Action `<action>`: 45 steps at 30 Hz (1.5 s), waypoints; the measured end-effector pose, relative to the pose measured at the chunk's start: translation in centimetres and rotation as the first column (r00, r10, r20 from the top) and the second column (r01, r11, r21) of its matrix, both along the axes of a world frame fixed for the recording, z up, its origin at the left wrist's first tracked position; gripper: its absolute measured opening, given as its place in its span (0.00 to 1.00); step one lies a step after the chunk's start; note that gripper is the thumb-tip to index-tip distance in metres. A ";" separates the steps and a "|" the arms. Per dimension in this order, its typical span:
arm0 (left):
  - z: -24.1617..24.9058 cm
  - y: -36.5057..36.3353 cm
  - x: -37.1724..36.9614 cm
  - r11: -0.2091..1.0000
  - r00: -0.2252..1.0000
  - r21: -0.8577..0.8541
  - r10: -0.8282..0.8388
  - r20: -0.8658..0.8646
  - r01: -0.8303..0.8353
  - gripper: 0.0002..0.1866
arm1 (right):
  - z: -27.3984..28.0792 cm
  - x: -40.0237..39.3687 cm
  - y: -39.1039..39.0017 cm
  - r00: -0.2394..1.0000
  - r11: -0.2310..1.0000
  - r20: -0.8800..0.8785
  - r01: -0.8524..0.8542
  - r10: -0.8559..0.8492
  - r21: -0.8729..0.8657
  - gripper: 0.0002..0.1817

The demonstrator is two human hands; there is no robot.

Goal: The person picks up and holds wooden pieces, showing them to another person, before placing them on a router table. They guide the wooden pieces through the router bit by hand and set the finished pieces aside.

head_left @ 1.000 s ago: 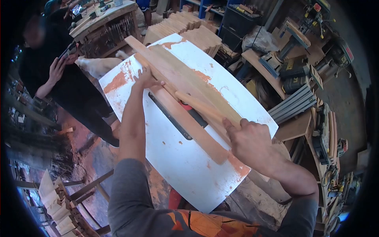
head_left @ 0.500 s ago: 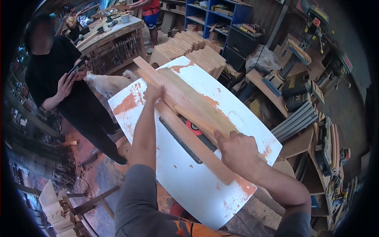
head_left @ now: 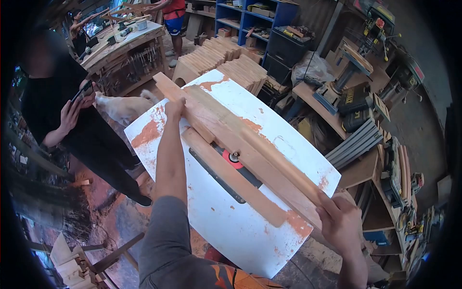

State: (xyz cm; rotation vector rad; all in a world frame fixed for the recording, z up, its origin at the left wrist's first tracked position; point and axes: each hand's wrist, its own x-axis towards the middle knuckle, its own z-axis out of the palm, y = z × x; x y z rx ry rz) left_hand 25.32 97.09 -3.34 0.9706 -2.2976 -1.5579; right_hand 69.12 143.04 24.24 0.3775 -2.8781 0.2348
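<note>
A long wooden board (head_left: 267,166) lies diagonally across a white router table (head_left: 216,241). My left hand (head_left: 175,108) is closed on the edge of its far end. At the near end, my right hand (head_left: 339,219) wraps its fingers over the board, close to the table's right corner. Beside the board's edge, a router bit (head_left: 234,155) stands up inside a red ring (head_left: 226,159). A separate wooden strip (head_left: 231,178) rests on the table to the left of the bit, over a dark slotted plate (head_left: 211,174). The fingertips under the board are hidden.
Orange sawdust (head_left: 148,132) lies in patches on the tabletop. On the left stands a person (head_left: 72,106) holding a phone, with a light-coloured dog (head_left: 122,107) behind. Stacked wooden pieces (head_left: 211,55) sit beyond the table. Tools and a side bench (head_left: 317,103) line the right.
My right hand has moved from the board's middle to its near end, lower right. The board now sits away from the strip near the bit, which shows more fully.
</note>
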 end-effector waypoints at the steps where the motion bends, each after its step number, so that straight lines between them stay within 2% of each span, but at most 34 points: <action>1: 1.1 0.2 0.4 0.999 0.998 -0.032 0.019 -0.065 -0.022 0.32 | -0.2 1.5 1.0 0.997 0.996 0.013 0.075 -0.075 -0.057 0.22; 2: 2.5 0.4 0.5 0.997 0.990 -0.065 0.036 -0.136 -0.045 0.32 | -0.5 2.9 2.0 0.997 0.995 0.010 0.076 -0.075 -0.061 0.22; 3: 4.3 0.8 0.5 0.996 0.989 -0.070 0.035 -0.143 -0.045 0.32 | -0.7 4.2 3.0 0.990 0.979 0.061 0.137 -0.129 -0.150 0.22; 5: 8.6 1.8 1.9 0.993 0.919 0.114 0.050 -0.390 -0.006 0.30 | -1.7 7.3 5.4 0.980 0.951 0.112 0.189 -0.166 -0.245 0.23; 6: 10.8 2.8 3.6 0.993 0.880 0.086 -0.029 -0.473 0.078 0.27 | -2.8 8.7 6.7 0.969 0.931 0.144 0.233 -0.199 -0.280 0.23; 7: 12.5 4.0 4.6 0.995 0.875 0.074 -0.025 -0.484 0.070 0.27 | -4.0 9.9 7.6 0.957 0.908 0.177 0.277 -0.231 -0.313 0.23; 8: 14.0 5.3 5.6 0.972 0.820 0.190 -0.002 -0.573 0.135 0.23 | -5.2 11.0 8.3 0.960 0.908 0.169 0.267 -0.222 -0.324 0.23; 9: 15.3 6.7 6.8 0.931 0.760 0.295 0.029 -0.649 0.216 0.18 | -6.5 12.1 8.9 0.953 0.859 0.202 0.292 -0.225 -0.420 0.23; 10: 17.1 8.5 9.7 0.933 0.762 0.288 0.022 -0.647 0.217 0.18 | -7.8 13.3 9.6 0.942 0.799 0.245 0.326 -0.229 -0.505 0.24; 12: 21.8 12.8 18.9 0.850 0.697 0.294 -0.113 -0.708 0.437 0.15 | -10.2 15.4 10.7 0.948 0.769 0.241 0.311 -0.208 -0.559 0.24; 13: 22.5 13.7 23.0 0.864 0.683 0.240 -0.151 -0.715 0.443 0.12 | -11.1 17.4 11.1 0.951 0.741 0.243 0.303 -0.192 -0.599 0.25; 14: 22.9 14.6 27.1 0.880 0.687 0.184 -0.196 -0.699 0.438 0.12 | -11.7 19.1 11.5 0.924 0.661 0.323 0.373 -0.203 -0.651 0.24; 15: 23.9 16.1 32.2 0.859 0.632 0.107 -0.279 -0.723 0.501 0.12 | -12.4 21.0 11.9 0.892 0.568 0.401 0.445 -0.211 -0.692 0.24; 17: 23.7 18.3 39.3 0.810 0.597 -0.109 -0.508 -0.621 0.576 0.20 | -16.2 23.3 14.4 0.955 0.693 0.277 0.268 -0.102 -0.669 0.23; 18: 23.1 19.9 42.1 0.790 0.621 -0.025 -0.501 -0.602 0.613 0.15 | -17.5 24.0 15.1 0.952 0.687 0.286 0.282 -0.112 -0.669 0.23; 19: 22.5 21.4 44.7 0.767 0.647 0.062 -0.492 -0.583 0.639 0.10 | -18.6 24.5 15.3 0.943 0.705 0.333 0.239 -0.004 -0.667 0.22; 20: 21.1 21.9 46.9 0.737 0.662 0.098 -0.531 -0.529 0.669 0.11 | -19.8 25.0 15.5 0.922 0.719 0.372 0.188 0.106 -0.669 0.21; 23: 16.8 23.5 52.2 0.719 0.690 0.098 -0.605 -0.398 0.688 0.17 | -23.6 25.0 14.4 0.886 0.727 0.433 0.189 0.163 -0.660 0.23; 24: 16.0 24.3 53.9 0.738 0.708 -0.001 -0.648 -0.280 0.675 0.21 | -24.1 24.7 13.7 0.891 0.729 0.416 0.163 0.181 -0.665 0.23; 25: 15.5 25.4 55.5 0.747 0.731 -0.099 -0.664 -0.160 0.657 0.25 | -24.5 24.4 13.2 0.835 0.683 0.501 0.229 0.228 -0.694 0.24; 26: 15.7 26.5 57.0 0.714 0.704 -0.119 -0.701 -0.117 0.690 0.27 | -25.0 23.9 13.0 0.767 0.640 0.575 0.295 0.284 -0.710 0.24; 27: 16.0 27.5 58.5 0.681 0.679 -0.136 -0.731 -0.068 0.720 0.29 | -25.9 23.8 12.9 0.769 0.647 0.558 0.259 0.311 -0.717 0.24; 29: 17.0 29.3 60.5 0.630 0.643 -0.172 -0.765 0.029 0.757 0.30 | -26.8 23.5 12.5 0.736 0.596 0.596 0.331 0.323 -0.731 0.25; 30: 16.7 29.7 61.3 0.656 0.669 -0.182 -0.743 0.015 0.732 0.30 | -26.4 23.2 12.5 0.714 0.580 0.621 0.369 0.324 -0.726 0.27; 32: 15.3 30.5 62.5 0.557 0.565 -0.168 -0.825 -0.006 0.813 0.31 | -26.0 22.6 12.5 0.711 0.620 0.638 0.365 0.295 -0.694 0.28; 33: 14.8 30.9 63.2 0.580 0.587 -0.172 -0.810 -0.018 0.796 0.31 | -25.8 22.6 12.5 0.703 0.641 0.667 0.398 0.245 -0.656 0.29; 34: 14.8 31.4 64.0 0.537 0.554 -0.217 -0.832 0.023 0.815 0.32 | -25.2 22.5 12.3 0.731 0.675 0.646 0.365 0.218 -0.641 0.30; 35: 15.2 31.5 64.0 0.488 0.522 -0.270 -0.851 0.067 0.830 0.34 | -25.1 21.9 12.1 0.737 0.682 0.634 0.339 0.236 -0.648 0.30; 36: 15.8 31.5 64.6 0.459 0.489 -0.237 -0.868 0.085 0.856 0.32 | -25.2 22.0 12.2 0.737 0.704 0.638 0.331 0.223 -0.628 0.28; 37: 15.3 31.7 64.8 0.468 0.499 -0.246 -0.863 0.081 0.849 0.32 | -25.3 22.2 12.4 0.740 0.722 0.640 0.326 0.206 -0.610 0.25; 39: 12.9 32.1 65.0 0.406 0.428 -0.336 -0.904 -0.008 0.850 0.28 | -25.5 22.2 12.5 0.762 0.727 0.611 0.293 0.215 -0.621 0.26; 41: 12.6 32.5 65.2 0.416 0.435 -0.382 -0.900 -0.040 0.826 0.28 | -25.6 22.6 12.3 0.773 0.735 0.592 0.262 0.228 -0.625 0.26; 43: 12.5 32.7 65.5 0.342 0.367 -0.531 -0.928 -0.062 0.775 0.26 | -25.3 23.0 12.1 0.822 0.793 0.523 0.158 0.224 -0.588 0.29; 45: 12.7 32.9 65.9 0.358 0.406 -0.581 -0.912 -0.052 0.730 0.25 | -24.7 23.3 12.2 0.825 0.804 0.525 0.159 0.211 -0.573 0.31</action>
